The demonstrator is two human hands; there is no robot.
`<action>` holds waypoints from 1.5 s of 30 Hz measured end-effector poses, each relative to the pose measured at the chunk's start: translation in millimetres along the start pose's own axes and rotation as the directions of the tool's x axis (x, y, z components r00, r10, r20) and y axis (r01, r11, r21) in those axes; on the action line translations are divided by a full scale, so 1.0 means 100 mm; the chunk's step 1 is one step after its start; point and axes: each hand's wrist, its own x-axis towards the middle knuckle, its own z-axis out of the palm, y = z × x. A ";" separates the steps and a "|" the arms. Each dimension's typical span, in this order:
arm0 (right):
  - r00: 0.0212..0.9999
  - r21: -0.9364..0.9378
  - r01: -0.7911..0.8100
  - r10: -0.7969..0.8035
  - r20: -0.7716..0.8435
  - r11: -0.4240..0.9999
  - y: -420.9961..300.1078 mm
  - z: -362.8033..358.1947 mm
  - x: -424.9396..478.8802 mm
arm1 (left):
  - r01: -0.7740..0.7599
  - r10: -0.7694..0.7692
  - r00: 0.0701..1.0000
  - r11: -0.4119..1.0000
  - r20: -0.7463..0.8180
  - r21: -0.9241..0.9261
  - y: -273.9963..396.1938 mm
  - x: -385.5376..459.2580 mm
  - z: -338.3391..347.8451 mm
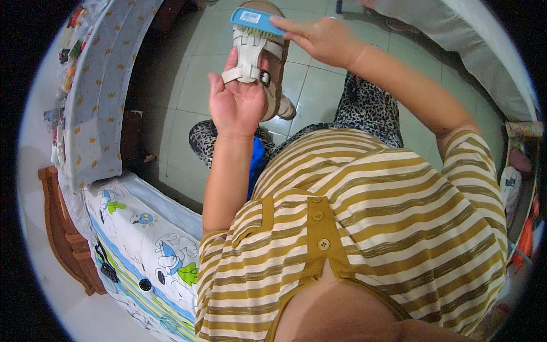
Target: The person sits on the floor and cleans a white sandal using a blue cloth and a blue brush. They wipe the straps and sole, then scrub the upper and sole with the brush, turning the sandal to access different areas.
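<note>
A sandal (248,55) with white straps, a dark buckle and a brown sole is held up in front of me. My left hand (240,102) is palm up under its straps, with fingers passing beneath them and the thumb apart. My right hand (324,40) grips the end of a blue scrubbing brush (256,20), which bears a label. The brush's pale bristles face the toe-end strap and touch or nearly touch it. Part of the right hand is blurred.
Below the sandal are the tiled floor (316,94) and my legs in spotted trousers (367,102). A bed with a cartoon-print sheet (145,239) lies at the left, beside a cloth-covered surface (100,94) with small items. A pale cloth drape (474,38) hangs at the upper right.
</note>
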 end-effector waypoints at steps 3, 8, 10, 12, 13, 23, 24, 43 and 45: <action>0.990 0.022 0.122 -0.124 0.069 0.992 -0.32 -0.06 -0.12 | 0.017 -0.013 0.996 0.999 0.090 -0.046 0.04 -0.01 -0.11; 0.969 -0.108 -0.239 0.230 -0.089 0.965 0.41 0.00 0.17 | -0.064 0.085 0.986 0.987 -0.143 0.144 -0.03 -0.12 0.09; 0.922 0.304 -0.064 0.173 -0.346 0.950 0.50 0.13 0.21 | -0.023 0.022 0.998 1.000 0.062 0.012 0.01 -0.08 0.05; 0.888 0.545 -0.054 0.290 -0.358 0.837 0.47 0.15 0.21 | 0.017 -0.018 0.999 1.000 0.046 0.014 0.08 -0.07 0.04; 0.887 0.601 -0.176 0.390 -0.246 0.780 0.37 0.04 0.23 | 0.035 -0.036 0.999 0.999 0.037 0.017 0.09 -0.08 0.07; 0.826 0.751 -0.532 0.438 0.356 0.392 0.25 -0.17 0.21 | 0.055 -0.112 0.986 0.921 0.125 0.386 0.13 -0.20 -0.07; 0.864 0.842 -0.405 0.450 0.225 0.357 0.23 -0.10 0.18 | 0.040 -0.109 0.984 0.907 0.141 0.419 0.12 -0.19 -0.14; 0.931 0.406 0.047 0.107 -0.348 0.913 0.04 -0.27 0.02 | 0.096 -0.087 0.994 0.983 0.062 -0.157 -0.11 0.21 0.11; 0.959 0.199 0.184 -0.131 -0.251 0.963 -0.10 -0.30 -0.07 | 0.116 -0.100 0.989 0.980 0.107 -0.161 -0.09 0.21 0.02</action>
